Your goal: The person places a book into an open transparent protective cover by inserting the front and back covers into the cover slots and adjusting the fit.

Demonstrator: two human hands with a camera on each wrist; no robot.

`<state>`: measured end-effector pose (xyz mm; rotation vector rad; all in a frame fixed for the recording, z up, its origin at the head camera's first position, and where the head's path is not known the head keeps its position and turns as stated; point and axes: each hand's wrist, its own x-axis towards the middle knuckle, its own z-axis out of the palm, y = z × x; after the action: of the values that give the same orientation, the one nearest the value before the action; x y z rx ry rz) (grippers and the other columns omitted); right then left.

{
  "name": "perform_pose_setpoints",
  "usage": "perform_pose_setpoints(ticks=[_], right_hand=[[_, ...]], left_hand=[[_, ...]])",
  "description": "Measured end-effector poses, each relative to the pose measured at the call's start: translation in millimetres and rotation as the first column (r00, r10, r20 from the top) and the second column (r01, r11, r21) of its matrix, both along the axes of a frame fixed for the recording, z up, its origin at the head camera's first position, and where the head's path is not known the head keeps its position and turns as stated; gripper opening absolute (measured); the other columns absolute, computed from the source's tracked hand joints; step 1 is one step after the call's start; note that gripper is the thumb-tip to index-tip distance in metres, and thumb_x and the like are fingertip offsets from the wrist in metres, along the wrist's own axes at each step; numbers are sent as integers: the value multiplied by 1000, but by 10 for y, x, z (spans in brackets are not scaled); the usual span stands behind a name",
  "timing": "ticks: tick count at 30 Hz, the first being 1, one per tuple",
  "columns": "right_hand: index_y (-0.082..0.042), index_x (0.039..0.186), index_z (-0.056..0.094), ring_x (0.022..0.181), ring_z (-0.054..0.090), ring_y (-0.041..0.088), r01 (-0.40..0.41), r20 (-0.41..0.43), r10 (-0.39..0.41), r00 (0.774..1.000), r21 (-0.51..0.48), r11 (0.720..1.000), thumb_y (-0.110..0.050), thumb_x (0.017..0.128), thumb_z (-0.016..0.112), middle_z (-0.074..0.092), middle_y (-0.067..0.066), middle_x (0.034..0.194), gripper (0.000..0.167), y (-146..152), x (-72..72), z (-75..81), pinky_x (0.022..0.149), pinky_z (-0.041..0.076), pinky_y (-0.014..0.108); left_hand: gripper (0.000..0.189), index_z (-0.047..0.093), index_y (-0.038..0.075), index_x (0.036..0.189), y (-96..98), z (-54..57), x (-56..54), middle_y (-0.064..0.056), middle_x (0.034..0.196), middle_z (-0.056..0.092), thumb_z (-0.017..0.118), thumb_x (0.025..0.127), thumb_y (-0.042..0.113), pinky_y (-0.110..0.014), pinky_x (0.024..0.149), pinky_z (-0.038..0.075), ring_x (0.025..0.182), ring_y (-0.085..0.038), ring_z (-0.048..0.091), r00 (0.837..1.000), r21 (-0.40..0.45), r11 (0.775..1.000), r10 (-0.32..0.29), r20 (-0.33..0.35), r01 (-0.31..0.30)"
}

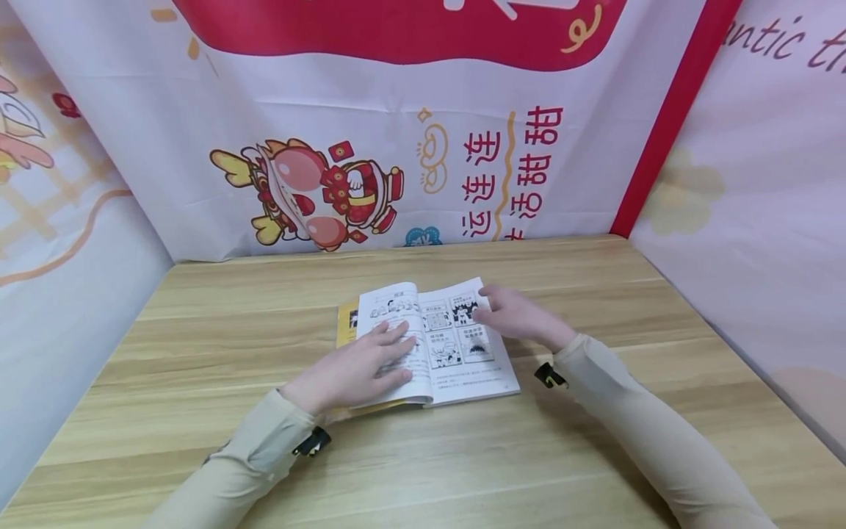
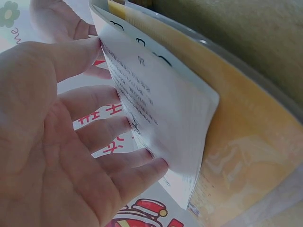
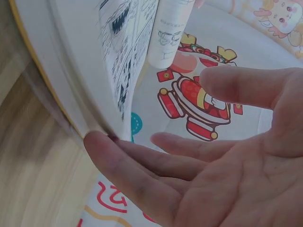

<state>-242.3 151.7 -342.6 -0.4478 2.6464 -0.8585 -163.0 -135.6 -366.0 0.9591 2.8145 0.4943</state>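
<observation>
An open book with black line drawings and printed text lies on the wooden table. Its yellow cover shows past the left pages. My left hand rests on the left page with its fingers spread; in the left wrist view the fingertips touch the paper. At the outer upper edge of the right page is my right hand. The right wrist view has one fingertip of the right hand against the page edge, the thumb standing apart from the paper.
Table surface surrounds the book. A white printed cloth with a red cartoon figure hangs behind the table, and more printed cloth stands at both sides. Small black clips sit at the sleeve cuffs.
</observation>
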Motion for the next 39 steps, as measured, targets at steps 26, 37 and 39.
perform_pose_setpoints(ticks=[26,37,39], right_hand=[[6,135,53,71,61,26,29,-20,-31,999,-105,994,0,87,68,66,12,87,51,13,-22,92,57,52,29],[-1,121,64,89,66,23,7,113,29,993,-311,950,-21,97,63,69,9,100,31,-44,36,132,76,57,37],[-4,127,63,95,66,23,-16,123,64,990,-353,935,-29,99,60,69,8,106,37,-69,72,155,78,57,38]], left_hand=[[59,43,16,149,-2,0,0,-5,158,25,53,99,47,-51,114,20,145,-35,17,1000,5,1000,14,7,-14],[56,45,17,148,-5,15,-11,-4,158,27,48,101,48,-51,115,20,145,-32,17,999,25,999,26,39,-27],[53,48,18,147,-7,23,-24,-4,157,28,42,103,48,-50,115,19,145,-32,17,997,54,998,32,66,-36]])
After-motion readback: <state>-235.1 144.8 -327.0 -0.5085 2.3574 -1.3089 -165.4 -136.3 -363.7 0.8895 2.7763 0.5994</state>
